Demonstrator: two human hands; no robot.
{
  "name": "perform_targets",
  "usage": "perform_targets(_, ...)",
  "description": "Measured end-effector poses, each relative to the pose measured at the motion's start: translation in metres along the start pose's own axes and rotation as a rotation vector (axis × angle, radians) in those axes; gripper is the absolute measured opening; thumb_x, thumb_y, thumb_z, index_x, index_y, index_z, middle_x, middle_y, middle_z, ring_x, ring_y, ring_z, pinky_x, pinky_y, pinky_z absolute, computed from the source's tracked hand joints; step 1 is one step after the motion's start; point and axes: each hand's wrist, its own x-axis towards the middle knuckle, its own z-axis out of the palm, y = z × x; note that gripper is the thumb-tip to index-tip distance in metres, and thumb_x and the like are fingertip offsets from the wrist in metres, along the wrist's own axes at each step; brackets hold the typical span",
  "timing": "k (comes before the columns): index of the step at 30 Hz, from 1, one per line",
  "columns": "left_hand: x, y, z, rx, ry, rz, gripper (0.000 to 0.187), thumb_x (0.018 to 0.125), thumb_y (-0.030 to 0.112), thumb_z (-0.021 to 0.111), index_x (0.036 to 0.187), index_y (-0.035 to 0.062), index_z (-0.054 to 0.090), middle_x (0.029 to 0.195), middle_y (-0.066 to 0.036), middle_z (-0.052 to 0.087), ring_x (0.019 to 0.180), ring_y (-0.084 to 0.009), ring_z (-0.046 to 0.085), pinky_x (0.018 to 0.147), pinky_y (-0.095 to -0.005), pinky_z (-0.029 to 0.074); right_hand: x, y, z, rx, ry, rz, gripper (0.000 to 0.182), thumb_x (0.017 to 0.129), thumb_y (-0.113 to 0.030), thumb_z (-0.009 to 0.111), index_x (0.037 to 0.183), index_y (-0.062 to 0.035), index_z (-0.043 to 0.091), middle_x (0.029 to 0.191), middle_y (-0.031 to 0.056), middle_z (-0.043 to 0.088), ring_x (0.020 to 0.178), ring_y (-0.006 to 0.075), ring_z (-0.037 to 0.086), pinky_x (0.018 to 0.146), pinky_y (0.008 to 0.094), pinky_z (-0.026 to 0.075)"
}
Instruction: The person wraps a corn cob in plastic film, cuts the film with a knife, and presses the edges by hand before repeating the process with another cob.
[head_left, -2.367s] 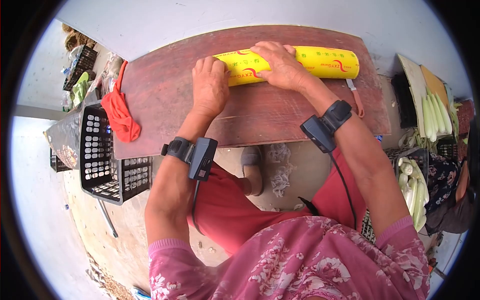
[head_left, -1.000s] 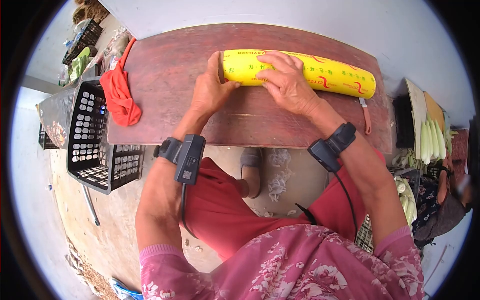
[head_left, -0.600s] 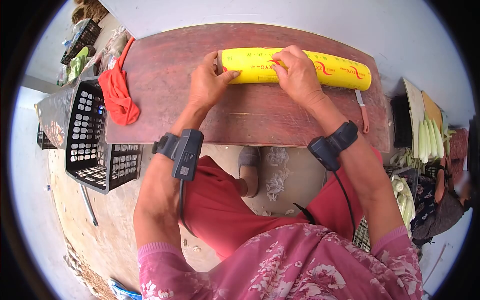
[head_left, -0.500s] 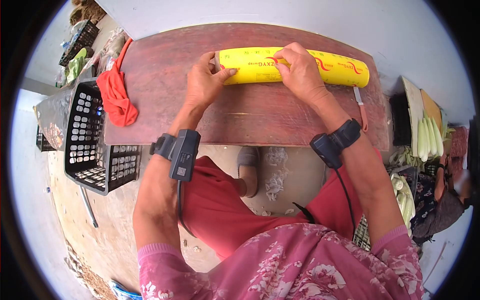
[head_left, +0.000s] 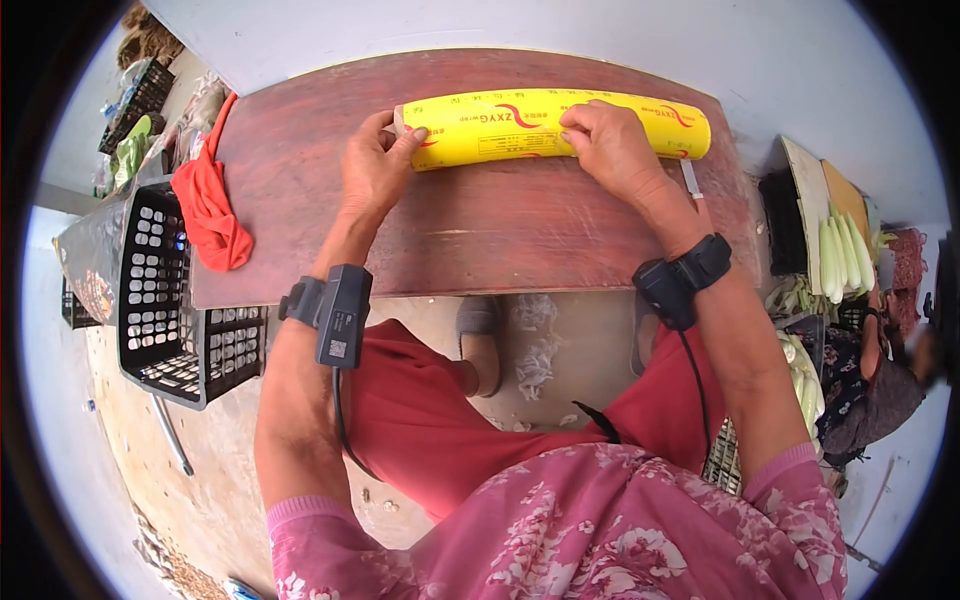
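Observation:
A roll of cling film point(head_left: 500, 125) with yellow printed wrapping lies lengthwise on the dark red wooden table point(head_left: 480, 230). My left hand point(head_left: 378, 165) grips the roll's left end, thumb on the near side and fingers behind the end. My right hand point(head_left: 615, 145) rests on the roll right of its middle. Its fingers are curled, with thumb and forefinger pinched close together on the surface; anything between them is too small to make out. A knife point(head_left: 692, 182) lies just beyond the roll's right end, partly hidden by my right forearm.
A red cloth point(head_left: 212, 215) hangs over the table's left edge, beside a black plastic crate point(head_left: 160, 385). Pale green long vegetables point(head_left: 845, 258) stand by boards at the right. Another person point(head_left: 875, 385) sits low at the far right. Plastic scraps point(head_left: 535, 345) lie on the floor.
The whole view has shifted slightly. The roll has turned a little, its print moving away from me. My left thumb sits nearer the roll's end, and my right fingers have curled closer together.

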Motion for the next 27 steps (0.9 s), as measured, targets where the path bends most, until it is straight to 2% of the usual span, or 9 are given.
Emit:
perform_targets(3, -0.004, 0.008, -0.002, 0.039, 0.003, -0.009, 0.044, 0.088, 0.018, 0.067, 0.123, -0.0046, 0.056, 0.090, -0.014, 0.070, 0.078, -0.0157, 0.066, 0.067, -0.0290, 0.052, -0.003, -0.010, 0.005, -0.163, 0.017, 0.031, 0.011, 0.082, -0.012, 0.064, 0.089, -0.0033, 0.065, 0.084, 0.0146, 0.063, 0.078, 0.0338, 0.063, 0.072, 0.0414, 0.051)
perform_targets(9, -0.005, 0.008, -0.001, 0.087, 0.012, -0.011, 0.045, 0.089, 0.020, 0.067, 0.124, -0.0051, 0.056, 0.092, -0.016, 0.070, 0.079, -0.0178, 0.067, 0.067, -0.0298, 0.053, -0.004, -0.018, 0.018, -0.202, 0.112, -0.088, 0.006, 0.083, -0.011, 0.061, 0.086, -0.0058, 0.060, 0.081, 0.0121, 0.060, 0.073, 0.0327, 0.062, 0.066, 0.0427, 0.051)
perform_targets(12, -0.003, 0.005, -0.001, 0.090, 0.021, 0.001, 0.045, 0.089, 0.021, 0.067, 0.124, -0.0049, 0.056, 0.093, -0.017, 0.070, 0.080, -0.0191, 0.067, 0.068, -0.0306, 0.053, -0.002, -0.021, 0.018, -0.245, 0.188, -0.177, 0.005, 0.074, -0.006, 0.061, 0.078, -0.0046, 0.058, 0.078, 0.0129, 0.059, 0.072, 0.0310, 0.063, 0.066, 0.0409, 0.053)
perform_targets(15, -0.003, 0.005, 0.000, 0.088, 0.023, 0.009, 0.044, 0.089, 0.022, 0.066, 0.123, -0.0046, 0.056, 0.094, -0.018, 0.070, 0.081, -0.0199, 0.067, 0.069, -0.0313, 0.053, -0.001, -0.022, 0.021, -0.284, 0.189, -0.155, 0.006, 0.074, -0.006, 0.061, 0.078, -0.0046, 0.057, 0.077, 0.0132, 0.059, 0.073, 0.0302, 0.064, 0.067, 0.0406, 0.052)
perform_targets(18, -0.003, 0.004, 0.000, 0.092, 0.029, 0.009, 0.044, 0.089, 0.022, 0.067, 0.123, -0.0047, 0.057, 0.094, -0.018, 0.070, 0.081, -0.0198, 0.067, 0.069, -0.0313, 0.053, 0.000, -0.021, 0.021, -0.256, 0.176, -0.147, 0.005, 0.077, -0.007, 0.060, 0.078, -0.0035, 0.056, 0.078, 0.0146, 0.058, 0.076, 0.0323, 0.063, 0.069, 0.0422, 0.052)
perform_targets(24, 0.001, -0.002, 0.001, 0.055, 0.020, 0.013, 0.044, 0.088, 0.021, 0.068, 0.121, -0.0055, 0.057, 0.093, -0.017, 0.070, 0.080, -0.0190, 0.067, 0.070, -0.0307, 0.053, 0.005, -0.002, 0.018, 0.129, 0.135, 0.060, 0.011, 0.085, -0.012, 0.058, 0.082, -0.0018, 0.055, 0.082, 0.0168, 0.061, 0.081, 0.0365, 0.061, 0.071, 0.0459, 0.051)
perform_targets(27, 0.000, 0.001, 0.000, 0.067, 0.014, 0.005, 0.044, 0.088, 0.021, 0.068, 0.121, -0.0055, 0.057, 0.092, -0.017, 0.070, 0.080, -0.0190, 0.067, 0.070, -0.0307, 0.053, -0.001, 0.003, 0.013, 0.110, 0.122, 0.049, 0.013, 0.084, -0.015, 0.060, 0.083, -0.0025, 0.056, 0.082, 0.0167, 0.062, 0.081, 0.0363, 0.062, 0.070, 0.0461, 0.051)
